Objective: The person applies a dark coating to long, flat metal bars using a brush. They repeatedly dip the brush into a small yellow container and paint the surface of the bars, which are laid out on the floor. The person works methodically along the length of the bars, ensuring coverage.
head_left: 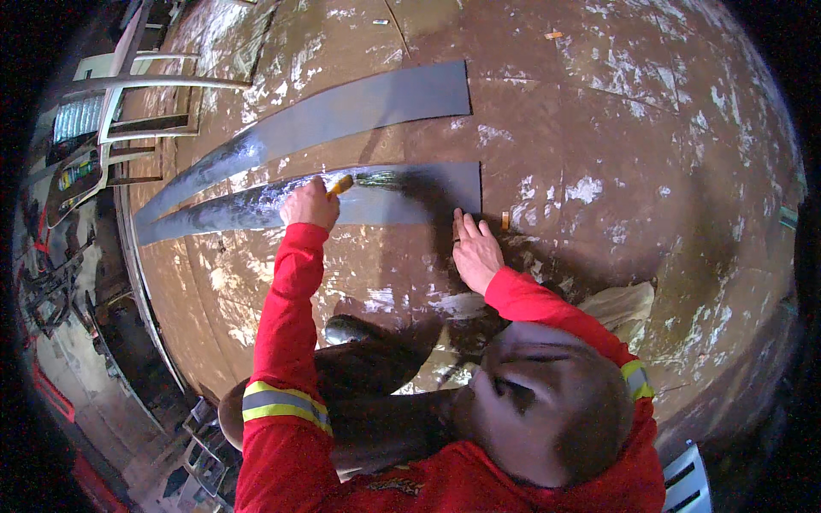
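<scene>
Two long grey strips lie side by side on a brown, white-smeared surface. Their narrow ends meet at the left and their square ends point right. On the nearer strip (pixel 428 205), wet shiny streaks run along the middle. My left hand (pixel 310 205) is closed around a small brush (pixel 341 184), whose yellow end shows beyond the fingers against this strip. My right hand (pixel 476 254) has its fingers stretched out, tips at the strip's lower right corner. The farther strip (pixel 376 107) also has a glossy patch toward its left part; neither hand touches it.
Pale wooden frames (pixel 171 82) stand at the far left, beyond the surface's left edge (pixel 141 282). Clutter lies lower down past that edge. A small orange piece (pixel 505 221) sits right of the near strip. A light blue slatted plastic thing (pixel 687 483) is at lower right.
</scene>
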A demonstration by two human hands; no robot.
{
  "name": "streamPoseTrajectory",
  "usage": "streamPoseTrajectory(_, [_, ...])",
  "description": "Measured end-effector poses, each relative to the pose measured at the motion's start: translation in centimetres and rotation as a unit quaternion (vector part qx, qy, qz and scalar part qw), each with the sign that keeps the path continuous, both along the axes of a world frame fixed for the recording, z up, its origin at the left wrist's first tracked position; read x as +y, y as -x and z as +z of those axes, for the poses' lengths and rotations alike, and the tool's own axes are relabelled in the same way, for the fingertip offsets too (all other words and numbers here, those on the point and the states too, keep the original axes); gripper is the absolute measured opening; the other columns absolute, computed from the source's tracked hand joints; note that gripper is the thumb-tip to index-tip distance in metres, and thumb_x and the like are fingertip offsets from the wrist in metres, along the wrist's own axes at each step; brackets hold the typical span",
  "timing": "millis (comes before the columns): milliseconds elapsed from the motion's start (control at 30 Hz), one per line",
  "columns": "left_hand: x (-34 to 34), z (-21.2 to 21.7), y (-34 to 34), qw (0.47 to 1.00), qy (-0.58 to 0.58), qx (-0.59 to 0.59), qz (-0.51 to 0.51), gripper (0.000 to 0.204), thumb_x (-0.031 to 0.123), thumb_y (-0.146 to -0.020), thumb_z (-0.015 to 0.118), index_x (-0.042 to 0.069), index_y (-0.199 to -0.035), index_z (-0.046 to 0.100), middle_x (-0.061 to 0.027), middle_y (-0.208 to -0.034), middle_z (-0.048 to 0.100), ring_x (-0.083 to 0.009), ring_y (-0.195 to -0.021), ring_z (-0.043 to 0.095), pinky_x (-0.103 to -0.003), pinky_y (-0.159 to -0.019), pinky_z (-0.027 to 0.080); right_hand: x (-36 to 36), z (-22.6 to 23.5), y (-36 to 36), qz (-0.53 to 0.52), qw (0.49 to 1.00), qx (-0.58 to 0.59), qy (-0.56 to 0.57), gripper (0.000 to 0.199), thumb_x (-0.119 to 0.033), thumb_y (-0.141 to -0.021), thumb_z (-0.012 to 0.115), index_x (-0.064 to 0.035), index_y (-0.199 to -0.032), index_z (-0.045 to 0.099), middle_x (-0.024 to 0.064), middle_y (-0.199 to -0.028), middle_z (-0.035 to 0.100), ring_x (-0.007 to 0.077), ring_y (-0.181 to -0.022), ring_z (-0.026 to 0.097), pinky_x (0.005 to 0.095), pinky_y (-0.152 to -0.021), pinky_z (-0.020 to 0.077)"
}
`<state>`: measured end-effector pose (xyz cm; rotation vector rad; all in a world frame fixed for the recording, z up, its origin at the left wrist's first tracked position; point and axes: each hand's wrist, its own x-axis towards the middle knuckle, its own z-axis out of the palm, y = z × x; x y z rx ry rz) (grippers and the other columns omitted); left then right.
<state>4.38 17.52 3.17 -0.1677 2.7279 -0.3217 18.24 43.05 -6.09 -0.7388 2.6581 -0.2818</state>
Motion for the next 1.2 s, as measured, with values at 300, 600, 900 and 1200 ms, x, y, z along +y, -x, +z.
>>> streamPoseTrajectory(300, [14.4, -2.9, -0.3, 0.980, -0.150, -0.061, -0.118, 0.025, 0.031, -0.073, 0.065, 0.011, -0.087, 0.065, -0.0160, -0.081, 0.067, -0.0341, -0.079, 0.066, -0.045, -0.070, 0.053, -1.2, -2.1, -0.4, 0.001, 0.998, 0.010, -0.066, 0.053, -0.014, -0.083, 0.049, 0.0124, -0.128, 0.043, 0.0238, -0.144, 0.031, 0.0312, -0.128, 0.038, 0.0432, -0.100, 0.0349])
streamPoseTrajectory(600, [13.5, -3.8, 1.7, 0.956, -0.269, -0.055, -0.101, 0.030, 0.033, -0.069, 0.071, 0.005, -0.080, 0.064, -0.0160, -0.071, 0.064, -0.0347, -0.070, 0.064, -0.043, -0.062, 0.050, -0.6, -1.7, -0.7, 0.006, 0.998, 0.017, -0.061, 0.047, -0.015, -0.085, 0.046, 0.0094, -0.126, 0.048, 0.0228, -0.146, 0.029, 0.0314, -0.129, 0.036, 0.0434, -0.101, 0.0335])
streamPoseTrajectory(900, [4.6, -1.4, 1.8, 0.994, -0.065, -0.067, -0.054, 0.031, 0.035, -0.071, 0.066, 0.008, -0.085, 0.065, -0.0162, -0.083, 0.067, -0.0357, -0.079, 0.066, -0.044, -0.070, 0.052, 0.3, -1.7, -0.7, -0.065, 0.994, 0.025, 0.081, 0.034, -0.017, -0.077, 0.052, -0.0042, -0.105, 0.067, 0.0222, -0.137, 0.043, 0.0322, -0.125, 0.040, 0.0440, -0.095, 0.0359])
streamPoseTrajectory(1200, [12.9, -3.5, 1.1, 0.986, -0.125, -0.036, -0.103, 0.029, 0.035, -0.073, 0.067, 0.008, -0.083, 0.065, -0.0175, -0.080, 0.066, -0.0360, -0.077, 0.065, -0.045, -0.068, 0.052, 0.3, -1.7, -0.2, -0.022, 1.000, 0.010, 0.000, 0.041, -0.016, -0.079, 0.052, 0.0025, -0.115, 0.059, 0.0209, -0.143, 0.035, 0.0308, -0.128, 0.037, 0.0433, -0.097, 0.0360])
